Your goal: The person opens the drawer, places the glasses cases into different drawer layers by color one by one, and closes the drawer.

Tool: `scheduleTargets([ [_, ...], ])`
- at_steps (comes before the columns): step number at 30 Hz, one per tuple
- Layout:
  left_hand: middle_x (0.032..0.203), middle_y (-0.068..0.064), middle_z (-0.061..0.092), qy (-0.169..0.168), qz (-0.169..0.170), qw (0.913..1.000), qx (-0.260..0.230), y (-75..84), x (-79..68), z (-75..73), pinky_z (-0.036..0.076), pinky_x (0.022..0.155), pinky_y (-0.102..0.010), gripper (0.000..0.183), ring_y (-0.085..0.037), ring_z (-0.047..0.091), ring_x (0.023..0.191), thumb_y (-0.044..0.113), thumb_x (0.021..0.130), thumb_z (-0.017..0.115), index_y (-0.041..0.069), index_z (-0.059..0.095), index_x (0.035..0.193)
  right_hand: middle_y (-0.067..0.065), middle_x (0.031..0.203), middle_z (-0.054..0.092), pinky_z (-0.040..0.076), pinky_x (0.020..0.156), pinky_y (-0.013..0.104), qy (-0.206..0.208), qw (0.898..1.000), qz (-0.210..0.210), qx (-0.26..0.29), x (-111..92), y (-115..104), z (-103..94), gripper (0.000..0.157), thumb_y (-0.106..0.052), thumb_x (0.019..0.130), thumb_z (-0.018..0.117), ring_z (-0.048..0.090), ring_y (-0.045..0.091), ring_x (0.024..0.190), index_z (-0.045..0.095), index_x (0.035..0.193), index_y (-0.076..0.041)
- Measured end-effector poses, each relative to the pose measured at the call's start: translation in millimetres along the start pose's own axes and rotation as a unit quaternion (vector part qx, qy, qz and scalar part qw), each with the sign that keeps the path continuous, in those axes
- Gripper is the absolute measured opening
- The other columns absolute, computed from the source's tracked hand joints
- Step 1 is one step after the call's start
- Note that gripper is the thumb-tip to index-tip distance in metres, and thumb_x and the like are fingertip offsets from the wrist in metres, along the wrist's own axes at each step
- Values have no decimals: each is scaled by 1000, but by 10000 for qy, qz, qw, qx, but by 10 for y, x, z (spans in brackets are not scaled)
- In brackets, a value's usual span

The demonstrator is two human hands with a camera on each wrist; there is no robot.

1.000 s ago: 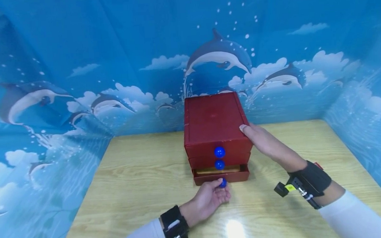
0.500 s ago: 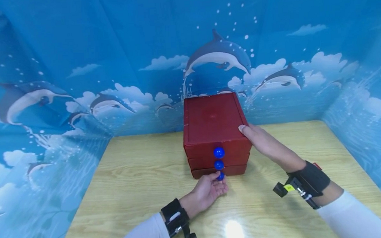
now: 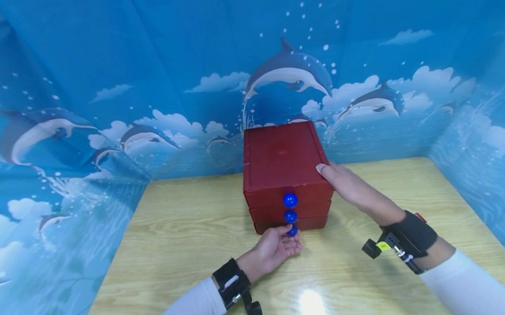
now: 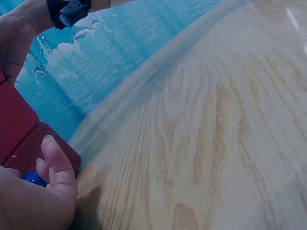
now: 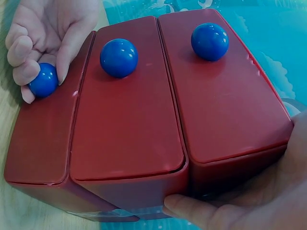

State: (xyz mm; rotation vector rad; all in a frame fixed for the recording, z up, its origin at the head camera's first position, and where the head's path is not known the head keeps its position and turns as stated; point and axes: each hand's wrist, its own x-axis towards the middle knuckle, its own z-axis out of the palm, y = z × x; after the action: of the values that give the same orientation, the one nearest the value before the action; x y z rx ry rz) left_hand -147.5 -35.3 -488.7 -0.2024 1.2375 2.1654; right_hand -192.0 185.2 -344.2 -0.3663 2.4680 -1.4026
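Observation:
A red drawer cabinet [image 3: 281, 153] has three stacked drawers, each with a round blue knob, and all three fronts sit flush. My left hand [image 3: 275, 251] pinches the bottom knob [image 5: 44, 80] between thumb and fingers, palm turned up. The middle knob [image 5: 119, 58] and top knob [image 5: 209, 41] are untouched. At the cabinet's right side, my right hand [image 3: 346, 183] holds the upper front corner, thumb over the top edge. Its forefinger lies along the side wall in the right wrist view; the other fingers are mostly hidden.
The cabinet stands on a light wood-grain table [image 3: 187, 213]. A blue cloth backdrop [image 3: 178, 47] printed with dolphins rises behind the table and along both sides. Black wrist straps with small cameras sit on both wrists.
The bottom drawer, partly pulled out a second ago, has slid in, with my left hand moving forward on its knob. My right hand has stayed on the cabinet's side.

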Motion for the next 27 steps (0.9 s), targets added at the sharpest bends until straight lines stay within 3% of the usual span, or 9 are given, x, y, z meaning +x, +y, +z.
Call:
scheduleTargets([
  [11, 90, -11, 55, -30, -32, 9999, 138, 17, 24, -22, 50, 82, -36, 43, -22, 57, 82, 23, 97, 50, -15, 49, 119, 11, 135, 47, 29, 100, 62, 65, 9999, 103, 3, 47, 34, 0, 66, -57, 100, 21, 35, 32, 130, 30, 145, -10],
  [20, 88, -11, 58, -107, -105, 9994, 297, 20, 90, -48, 51, 78, -35, 44, -22, 59, 78, 25, 97, 51, -13, 51, 118, 12, 130, 52, 31, 100, 60, 72, 9995, 235, 218, 51, 49, -37, 65, -57, 100, 24, 42, 31, 124, 35, 140, -7],
  [24, 84, -11, 64, -312, -301, 9953, 871, 86, 101, -97, 53, 70, -32, 45, -21, 63, 71, 30, 95, 56, -11, 55, 114, 14, 125, 56, 35, 100, 56, 148, 9989, 320, 309, 25, 56, -100, 69, -62, 97, 28, 47, 30, 120, 41, 135, -5],
  [27, 89, -17, 68, -548, -317, 9843, 1649, 210, 39, -154, 54, 65, -28, 45, -21, 66, 71, 31, 93, 59, -9, 59, 114, 16, 125, 57, 40, 98, 51, 320, 9981, 356, 398, 0, 71, -169, 73, -65, 95, 30, 51, 29, 116, 46, 133, -5],
])
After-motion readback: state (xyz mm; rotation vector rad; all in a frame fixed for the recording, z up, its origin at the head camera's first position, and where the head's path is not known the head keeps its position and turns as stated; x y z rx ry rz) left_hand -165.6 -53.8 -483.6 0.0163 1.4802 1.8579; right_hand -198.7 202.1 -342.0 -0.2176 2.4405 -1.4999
